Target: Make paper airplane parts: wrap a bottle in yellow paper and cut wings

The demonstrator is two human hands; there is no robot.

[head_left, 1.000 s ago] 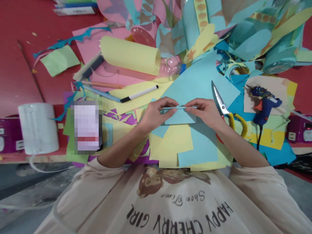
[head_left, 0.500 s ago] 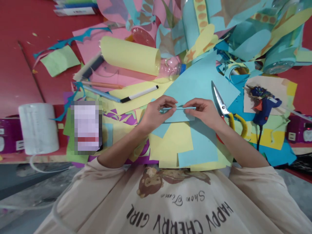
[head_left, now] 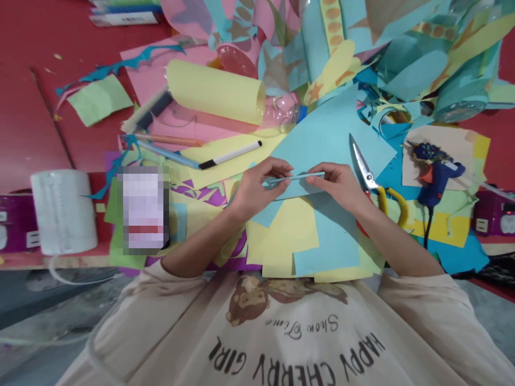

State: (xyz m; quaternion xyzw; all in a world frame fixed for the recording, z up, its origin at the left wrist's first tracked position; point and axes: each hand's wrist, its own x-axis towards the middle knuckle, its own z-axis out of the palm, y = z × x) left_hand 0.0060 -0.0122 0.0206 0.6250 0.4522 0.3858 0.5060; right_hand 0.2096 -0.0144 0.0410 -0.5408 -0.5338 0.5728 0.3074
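Between both hands, a small light blue paper piece (head_left: pixel 300 177) shows a narrow folded or rolled edge along its top. My left hand (head_left: pixel 263 185) pinches its left end between thumb and fingers. At the other end, my right hand (head_left: pixel 332 181) has its thumb and fingers closed on the paper. Beneath the hands lie a large light blue sheet (head_left: pixel 322 134) and yellow sheets (head_left: pixel 277 238). Just right of my right hand, scissors (head_left: pixel 370 179) with yellow handles lie with their blades together.
A yellow paper-wrapped bottle (head_left: pixel 217 91), a marker (head_left: pixel 231 155) and pens lie up-left. At left are a phone (head_left: pixel 142 209) and a white device (head_left: pixel 63 212). A blue glue gun (head_left: pixel 436 179) rests at right, its cord running down. Paper-covered bottles and cutouts crowd the back.
The light blue paper has tilted slightly, its right end raised, and its lower flap shows less. The fingers of both hands have shifted a little along it.
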